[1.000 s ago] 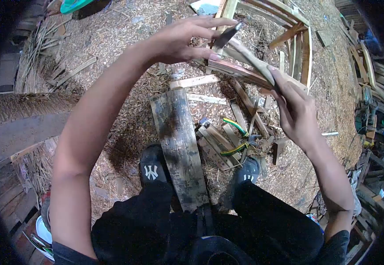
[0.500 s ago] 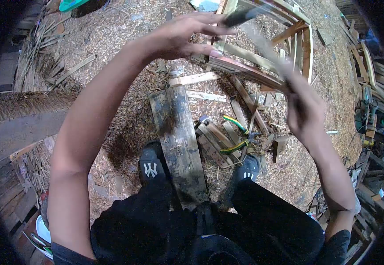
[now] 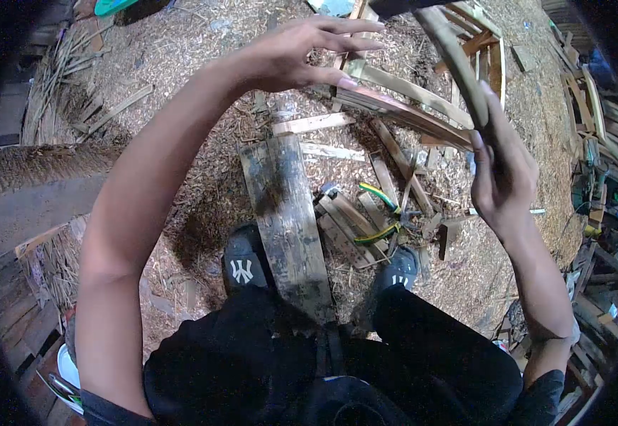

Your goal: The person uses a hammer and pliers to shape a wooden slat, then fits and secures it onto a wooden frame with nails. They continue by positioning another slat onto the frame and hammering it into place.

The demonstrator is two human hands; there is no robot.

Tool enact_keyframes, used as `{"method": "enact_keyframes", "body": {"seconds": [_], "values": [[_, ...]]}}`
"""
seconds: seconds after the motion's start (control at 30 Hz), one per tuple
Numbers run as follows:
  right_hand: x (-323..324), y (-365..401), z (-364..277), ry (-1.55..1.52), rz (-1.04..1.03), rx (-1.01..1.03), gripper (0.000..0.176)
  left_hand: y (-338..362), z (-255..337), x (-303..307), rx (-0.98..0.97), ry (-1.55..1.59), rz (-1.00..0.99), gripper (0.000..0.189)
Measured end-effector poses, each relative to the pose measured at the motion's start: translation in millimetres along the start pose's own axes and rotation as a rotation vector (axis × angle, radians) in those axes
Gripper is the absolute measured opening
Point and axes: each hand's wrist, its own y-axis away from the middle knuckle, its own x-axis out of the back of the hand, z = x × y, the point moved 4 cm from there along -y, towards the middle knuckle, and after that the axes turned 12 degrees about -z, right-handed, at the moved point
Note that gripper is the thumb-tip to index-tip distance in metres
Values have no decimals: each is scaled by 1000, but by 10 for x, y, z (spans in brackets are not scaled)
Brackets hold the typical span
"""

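My right hand (image 3: 504, 170) is closed round the wooden handle of a hammer (image 3: 458, 64), whose dark head is raised at the top edge and partly cut off. Below the hammer is a slatted wooden frame (image 3: 408, 117), its far side partly hidden by the tool. My left hand (image 3: 302, 53) steadies the frame's left corner; the thumb presses on the end of the near slat and the fingers stretch across the corner post. Between my feet and the frame lie pliers (image 3: 380, 234) with yellow-green handles, among short wood offcuts (image 3: 344, 224).
A worn plank (image 3: 291, 234) runs between my shoes. Wood shavings cover the ground. A thick timber (image 3: 46, 192) lies at the left, thin sticks (image 3: 60, 85) behind it. Stacked wood scraps (image 3: 607, 284) line the right side. A green object (image 3: 114, 6) shows at the top left.
The hammer, blurred before, has swung up, and its head is now at the top edge. My right hand has shifted slightly right and down. My left hand stays at the corner.
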Motion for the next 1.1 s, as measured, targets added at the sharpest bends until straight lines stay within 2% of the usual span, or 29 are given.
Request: {"method": "enact_keyframes", "body": {"seconds": [0.07, 0.13, 0.2, 0.23, 0.33, 0.37, 0.4, 0.47, 0.5, 0.53, 0.6, 0.63, 0.67, 0.73, 0.77, 0.8, 0.87, 0.9, 0.93, 1.0, 1.03, 1.07, 1.1], "values": [[-119, 31, 101, 34, -388, -142, 56, -1, -63, -13, -38, -2, -3, 70], [-113, 8, 108, 67, -390, -177, 58, -18, 51, 56, -77, -6, -12, 77], [-15, -7, 79, -48, -112, -70, 63, 59, 127, -38, 145, -29, -60, 90], [-17, 27, 74, -52, -118, -77, 63, 14, 16, -25, -28, 79, -24, 96], [-95, 50, 135, -24, -449, -220, 59, 28, 24, -28, 31, 168, -27, 99], [-158, 34, 128, 44, -339, -118, 58, 34, -41, -53, -35, 61, 7, 100], [-143, 29, 125, 46, -334, -118, 58, 15, -30, -20, -37, 57, 6, 100], [-46, 30, 103, -72, -173, -110, 62, 16, -36, -52, 53, 65, -30, 101], [5, -14, 15, 0, -6, -7, 62, 24, -35, -94, 94, 73, -50, 101], [23, 2, 28, 6, -6, -5, 62, 23, -24, -79, 91, 72, -45, 101], [-113, 71, 117, -27, -381, -154, 57, 48, 44, -8, -41, 19, 19, 100], [-158, 80, 116, 102, -391, -91, 57, 17, 22, -4, -109, 18, 52, 100], [-153, 72, 118, 103, -386, -91, 57, 11, -15, -6, -111, 13, 52, 100], [-85, 72, 93, -142, -220, -113, 56, 19, -25, -70, 82, 198, -65, 100], [-12, 51, 9, -69, -85, -56, 57, 35, 43, -77, 108, -12, -16, 100], [22, 6, -9, -65, -84, -53, 57, 28, 17, -69, 107, -14, -11, 100], [-100, -27, 39, -7, -544, -243, 50, 22, 32, -27, -42, 20, 9, 100], [-109, 10, 91, -6, -558, -231, 50, 33, 57, -15, -43, 42, 59, 98], [-150, 16, 137, -3, -551, -227, 50, 26, 37, 17, -44, 34, 61, 98], [-85, 49, 87, -86, -140, -63, 68, 53, 13, -56, 42, 17, 1, 96], [-13, -34, -40, -5, -29, 18, 65, 51, 15, -78, 81, 6, -25, 96], [-1, -18, -8, 1, -27, 22, 65, 46, 31, -57, 78, 2, -20, 96], [-73, 13, 85, 22, -215, -97, 64, 63, 68, -39, 29, 25, -2, 92]]}}
